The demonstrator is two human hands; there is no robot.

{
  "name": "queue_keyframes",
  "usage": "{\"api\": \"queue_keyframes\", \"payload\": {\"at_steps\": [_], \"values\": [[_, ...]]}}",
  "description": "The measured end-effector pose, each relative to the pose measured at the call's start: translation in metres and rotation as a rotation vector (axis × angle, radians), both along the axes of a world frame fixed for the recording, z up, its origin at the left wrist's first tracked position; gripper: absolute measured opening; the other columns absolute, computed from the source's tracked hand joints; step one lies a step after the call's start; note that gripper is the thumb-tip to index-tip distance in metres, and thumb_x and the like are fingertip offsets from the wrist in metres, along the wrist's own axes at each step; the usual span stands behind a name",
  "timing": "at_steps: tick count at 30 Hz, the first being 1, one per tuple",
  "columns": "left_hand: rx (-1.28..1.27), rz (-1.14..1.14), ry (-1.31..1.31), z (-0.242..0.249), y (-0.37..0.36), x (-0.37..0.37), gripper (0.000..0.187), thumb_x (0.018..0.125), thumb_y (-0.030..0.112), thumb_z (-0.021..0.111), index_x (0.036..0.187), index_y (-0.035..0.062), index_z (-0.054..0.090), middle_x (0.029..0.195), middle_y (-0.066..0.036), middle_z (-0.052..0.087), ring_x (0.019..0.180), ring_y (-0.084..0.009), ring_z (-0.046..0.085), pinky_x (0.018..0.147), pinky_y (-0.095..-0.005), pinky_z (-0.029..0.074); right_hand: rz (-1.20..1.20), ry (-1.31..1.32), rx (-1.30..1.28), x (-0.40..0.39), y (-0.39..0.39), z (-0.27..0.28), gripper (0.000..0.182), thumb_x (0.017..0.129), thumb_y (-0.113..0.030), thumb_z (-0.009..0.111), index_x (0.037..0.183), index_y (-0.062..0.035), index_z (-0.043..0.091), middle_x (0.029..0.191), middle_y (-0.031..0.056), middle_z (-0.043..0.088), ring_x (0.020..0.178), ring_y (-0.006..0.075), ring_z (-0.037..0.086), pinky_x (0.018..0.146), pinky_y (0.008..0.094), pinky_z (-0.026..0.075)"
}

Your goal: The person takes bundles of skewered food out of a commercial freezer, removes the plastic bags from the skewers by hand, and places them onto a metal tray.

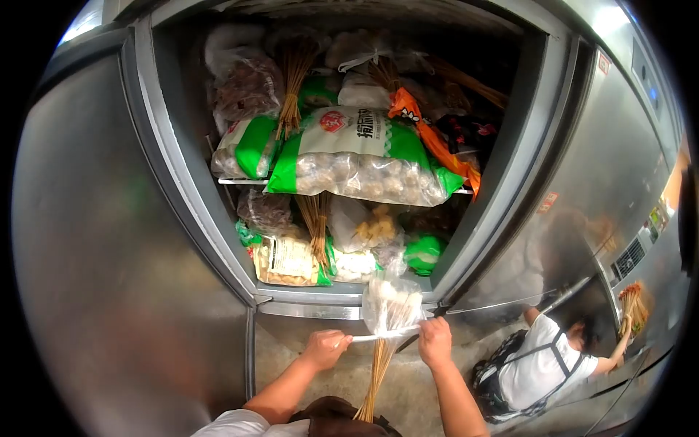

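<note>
Both of my hands hold a clear plastic bag (379, 306) in front of the open freezer. Whitish food on the ends of several skewers is wrapped in it. The bare wooden skewer sticks (376, 379) come out below and point toward my body. My left hand (327, 350) is closed on one twisted end of the bag. Its other end is pinched in my right hand (435, 341). The plastic is stretched tight in a band across the sticks between my hands.
Inside the freezer, a large green-and-clear food bag (364, 164) lies on the wire shelf, with skewer bundles (295, 91) behind. Below lie more bags (287, 261). An open steel door (131, 255) stands left. At right, another person (546, 364) holds skewers (633, 309).
</note>
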State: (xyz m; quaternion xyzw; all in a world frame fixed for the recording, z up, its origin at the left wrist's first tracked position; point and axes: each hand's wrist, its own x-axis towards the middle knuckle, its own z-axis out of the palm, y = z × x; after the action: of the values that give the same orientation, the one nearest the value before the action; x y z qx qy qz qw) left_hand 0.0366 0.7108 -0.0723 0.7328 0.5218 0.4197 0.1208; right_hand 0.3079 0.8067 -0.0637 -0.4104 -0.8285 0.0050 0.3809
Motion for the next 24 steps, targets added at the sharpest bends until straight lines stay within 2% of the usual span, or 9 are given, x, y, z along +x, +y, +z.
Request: {"api": "queue_keyframes", "payload": {"at_steps": [4,5,7,8,10,12,16,19,24], "values": [[-0.229,0.049,-0.272,-0.005,-0.006,0.009,0.025,0.09,0.018,0.053,0.071,0.003,0.061,0.078,-0.011,0.066,0.065,-0.0217,0.06,0.057,-0.0343,0.045,-0.074,0.04,-0.158,0.016,-0.009,-0.059,0.005,0.078,-0.005,0.06,0.081,-0.0028,0.063,0.07,0.0104,0.057,0.07,0.0268,0.054,0.066,0.038,0.043],[-0.225,0.051,-0.279,0.001,-0.003,0.013,0.025,0.09,0.018,0.053,0.071,0.003,0.061,0.078,-0.011,0.066,0.065,-0.0217,0.06,0.057,-0.0343,0.045,-0.096,0.2,-0.417,0.017,-0.013,-0.064,0.008,0.081,-0.006,0.057,0.08,-0.0027,0.063,0.071,0.0082,0.059,0.071,0.0223,0.054,0.065,0.0354,0.043],[-0.38,-0.024,-0.836,0.02,0.01,0.017,0.033,0.095,0.021,0.047,0.069,0.0019,0.055,0.093,-0.012,0.068,0.076,-0.0169,0.061,0.067,-0.0321,0.046,-0.083,0.513,-0.821,0.013,-0.02,-0.048,0.017,0.087,-0.012,0.051,0.083,-0.0012,0.063,0.076,0.0029,0.06,0.074,0.0126,0.054,0.066,0.0283,0.041],[-0.379,-0.024,-0.839,0.026,0.018,0.021,0.033,0.095,0.021,0.047,0.069,0.0019,0.055,0.093,-0.012,0.068,0.076,-0.0169,0.061,0.067,-0.0321,0.046,-0.083,0.51,-0.821,0.005,-0.023,-0.028,0.017,0.087,-0.012,0.051,0.083,-0.0012,0.063,0.076,0.0029,0.06,0.074,0.0126,0.054,0.066,0.0283,0.041],[-0.415,-0.308,-1.154,0.035,0.026,0.031,0.039,0.099,0.024,0.039,0.067,0.0051,0.047,0.105,-0.017,0.066,0.081,-0.0165,0.057,0.077,-0.0305,0.044,0.113,1.002,-0.726,-0.018,-0.034,0.012,0.017,0.087,-0.015,0.051,0.081,-0.0019,0.06,0.081,0.0057,0.061,0.071,0.0153,0.054,0.067,0.0287,0.041],[-0.45,-0.418,-1.3,0.042,0.029,0.055,0.043,0.101,0.03,0.036,0.065,0.0079,0.041,0.072,-0.011,0.059,0.071,-0.0174,0.051,0.076,-0.0311,0.044,0.26,1.22,-0.787,-0.047,-0.041,0.049,0.016,0.087,-0.015,0.049,0.078,-0.0039,0.056,0.079,0.0065,0.059,0.068,0.015,0.051,0.067,0.0298,0.041],[-0.48,-0.162,-1.254,0.032,0.041,0.052,0.045,0.1,0.031,0.039,0.063,0.0061,0.041,0.057,-0.003,0.041,0.055,-0.0142,0.044,0.061,-0.0325,0.044,0.458,1.67,-1.072,-0.053,-0.022,0.036,0.019,0.086,-0.014,0.043,0.068,-0.0099,0.041,0.065,0.0036,0.045,0.055,0.0129,0.039,0.056,0.0305,0.038],[-0.419,-0.03,-1.233,0.032,0.038,0.046,0.044,0.099,0.031,0.044,0.062,0.0058,0.042,0.054,-0.001,0.039,0.051,-0.0119,0.041,0.054,-0.029,0.043,0.343,1.537,-1.164,-0.049,0.0,0.011,0.021,0.086,-0.014,0.042,0.066,-0.0103,0.037,0.059,0.0013,0.035,0.049,0.012,0.031,0.046,0.0282,0.031],[-0.422,0.021,-1.207,0.03,0.04,0.044,0.04,0.098,0.027,0.045,0.065,0.004,0.045,0.055,-0.001,0.04,0.052,-0.011,0.043,0.054,-0.0266,0.042,0.236,1.542,-1.165,-0.049,0.001,0.025,0.019,0.085,-0.012,0.044,0.067,-0.0095,0.038,0.06,0.0016,0.037,0.048,0.0114,0.03,0.043,0.0272,0.029]]}}
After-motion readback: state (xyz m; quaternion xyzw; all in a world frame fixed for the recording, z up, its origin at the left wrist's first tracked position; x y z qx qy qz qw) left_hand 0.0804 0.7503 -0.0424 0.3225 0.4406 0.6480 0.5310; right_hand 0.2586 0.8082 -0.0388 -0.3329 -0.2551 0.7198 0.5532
